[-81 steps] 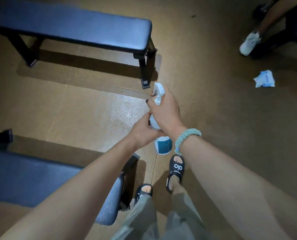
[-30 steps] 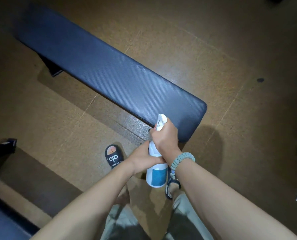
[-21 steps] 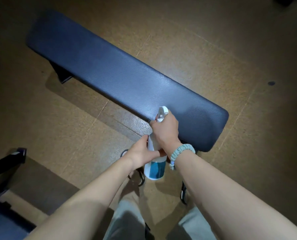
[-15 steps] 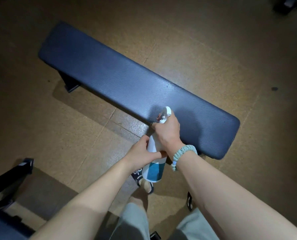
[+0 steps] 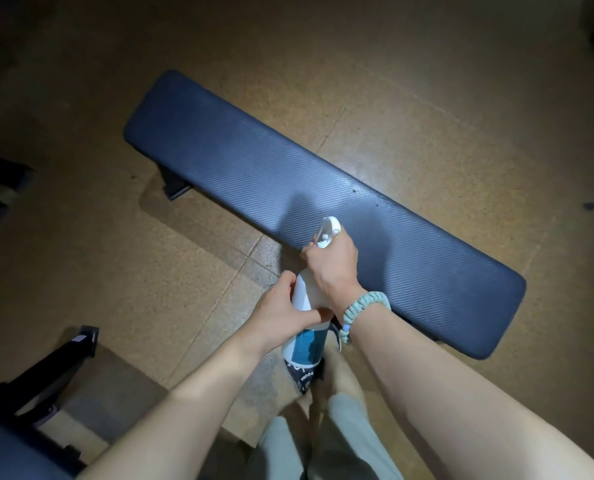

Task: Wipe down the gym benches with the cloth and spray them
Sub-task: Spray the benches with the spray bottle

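Both hands grip spray bottle (image 5: pixel 304 317), nozzle over bench (image 5: pixel 323 202) edge.

No text reads clearly; faint white letters mark the black sandal (image 5: pixel 304 377).

The person has bare arms with no sleeves. The right wrist wears a soft, light green scrunchie (image 5: pixel 366 307), bunched up in little folds just behind the right hand (image 5: pixel 333 268). Below the scrunchie, the legs wear pale grey-green trousers (image 5: pixel 326 441). One foot wears a dark sandal (image 5: pixel 304 375) with white letters.
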A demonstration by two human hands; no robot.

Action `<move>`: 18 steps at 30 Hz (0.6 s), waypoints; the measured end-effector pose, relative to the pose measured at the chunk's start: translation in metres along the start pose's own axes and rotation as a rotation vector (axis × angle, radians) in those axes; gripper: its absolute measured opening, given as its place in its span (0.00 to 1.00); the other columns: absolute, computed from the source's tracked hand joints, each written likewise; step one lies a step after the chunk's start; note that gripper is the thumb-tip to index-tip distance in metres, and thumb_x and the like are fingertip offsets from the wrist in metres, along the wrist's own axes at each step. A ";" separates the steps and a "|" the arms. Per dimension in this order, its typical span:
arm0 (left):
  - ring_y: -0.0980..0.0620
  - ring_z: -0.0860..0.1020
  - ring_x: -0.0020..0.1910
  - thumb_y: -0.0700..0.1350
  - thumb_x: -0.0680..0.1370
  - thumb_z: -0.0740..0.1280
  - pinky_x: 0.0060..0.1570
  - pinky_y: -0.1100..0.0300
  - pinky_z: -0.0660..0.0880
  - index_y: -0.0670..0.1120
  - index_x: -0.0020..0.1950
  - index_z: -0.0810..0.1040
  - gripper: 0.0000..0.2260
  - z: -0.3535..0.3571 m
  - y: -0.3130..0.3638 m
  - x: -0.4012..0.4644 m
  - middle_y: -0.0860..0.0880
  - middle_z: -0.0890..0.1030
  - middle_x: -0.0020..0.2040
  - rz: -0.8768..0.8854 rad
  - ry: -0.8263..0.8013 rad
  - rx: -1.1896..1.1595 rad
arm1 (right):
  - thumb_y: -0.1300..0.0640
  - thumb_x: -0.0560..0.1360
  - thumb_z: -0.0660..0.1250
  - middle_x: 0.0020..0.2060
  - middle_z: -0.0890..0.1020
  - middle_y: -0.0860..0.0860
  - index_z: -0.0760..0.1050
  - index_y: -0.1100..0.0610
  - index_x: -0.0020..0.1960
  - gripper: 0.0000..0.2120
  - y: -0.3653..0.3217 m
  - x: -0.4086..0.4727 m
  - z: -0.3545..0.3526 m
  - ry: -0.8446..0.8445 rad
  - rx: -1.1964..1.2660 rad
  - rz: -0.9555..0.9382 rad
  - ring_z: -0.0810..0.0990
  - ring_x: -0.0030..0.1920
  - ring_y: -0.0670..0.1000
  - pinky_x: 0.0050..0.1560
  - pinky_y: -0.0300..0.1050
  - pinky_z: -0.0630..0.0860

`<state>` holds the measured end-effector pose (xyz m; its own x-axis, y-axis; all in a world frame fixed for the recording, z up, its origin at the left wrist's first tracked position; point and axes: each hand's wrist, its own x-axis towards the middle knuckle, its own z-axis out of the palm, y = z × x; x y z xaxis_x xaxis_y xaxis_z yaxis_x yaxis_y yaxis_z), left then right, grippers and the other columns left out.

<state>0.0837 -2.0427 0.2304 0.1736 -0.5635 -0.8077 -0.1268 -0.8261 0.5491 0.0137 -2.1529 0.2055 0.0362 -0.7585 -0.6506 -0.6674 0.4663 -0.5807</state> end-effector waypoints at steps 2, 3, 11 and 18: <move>0.50 0.84 0.49 0.55 0.61 0.82 0.55 0.41 0.82 0.49 0.54 0.74 0.28 -0.014 0.005 0.010 0.50 0.85 0.49 -0.010 -0.015 -0.022 | 0.58 0.70 0.73 0.41 0.81 0.52 0.75 0.56 0.45 0.08 -0.012 0.009 0.005 0.003 -0.008 0.011 0.82 0.45 0.56 0.48 0.51 0.79; 0.51 0.84 0.48 0.54 0.61 0.82 0.56 0.41 0.81 0.48 0.55 0.75 0.28 -0.021 0.008 0.014 0.49 0.85 0.49 -0.019 -0.031 -0.043 | 0.57 0.71 0.73 0.40 0.81 0.52 0.74 0.56 0.44 0.08 -0.018 0.012 0.007 -0.004 -0.014 0.014 0.81 0.44 0.56 0.48 0.51 0.79; 0.51 0.79 0.46 0.44 0.65 0.78 0.49 0.63 0.77 0.45 0.58 0.77 0.23 -0.099 0.036 0.051 0.48 0.82 0.50 -0.106 0.065 -0.079 | 0.60 0.71 0.72 0.46 0.81 0.51 0.72 0.54 0.53 0.14 -0.070 0.035 0.019 -0.112 -0.153 -0.115 0.79 0.49 0.57 0.51 0.54 0.79; 0.55 0.76 0.40 0.49 0.78 0.71 0.45 0.58 0.68 0.48 0.47 0.80 0.05 -0.181 0.036 0.090 0.54 0.79 0.39 -0.021 0.391 0.124 | 0.55 0.74 0.72 0.46 0.79 0.50 0.72 0.53 0.51 0.11 -0.110 0.043 0.060 -0.097 -0.242 -0.094 0.79 0.51 0.57 0.52 0.51 0.76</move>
<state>0.2710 -2.1240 0.2165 0.5328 -0.5265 -0.6625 -0.2320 -0.8438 0.4840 0.1335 -2.2091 0.2119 0.1692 -0.7407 -0.6502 -0.8159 0.2649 -0.5140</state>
